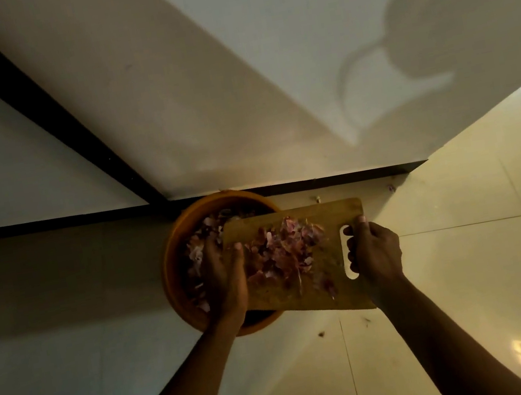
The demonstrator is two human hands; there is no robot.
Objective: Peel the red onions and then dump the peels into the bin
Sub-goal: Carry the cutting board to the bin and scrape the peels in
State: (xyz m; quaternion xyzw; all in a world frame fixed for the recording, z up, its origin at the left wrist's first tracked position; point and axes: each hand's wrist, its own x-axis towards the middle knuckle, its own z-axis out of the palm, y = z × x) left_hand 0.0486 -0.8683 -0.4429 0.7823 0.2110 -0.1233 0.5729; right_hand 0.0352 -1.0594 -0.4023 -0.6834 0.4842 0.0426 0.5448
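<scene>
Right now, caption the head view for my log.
Right hand grips the cutting board over the orange bin; left hand at its edge beside onion peels.

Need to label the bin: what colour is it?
The bin is orange, seen in the head view, though the light is dim.

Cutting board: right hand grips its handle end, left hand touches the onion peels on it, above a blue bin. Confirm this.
Not quite: the head view shows the bin orange, not blue. The right hand grips the cutting board; the left hand touches the onion peels.
</scene>
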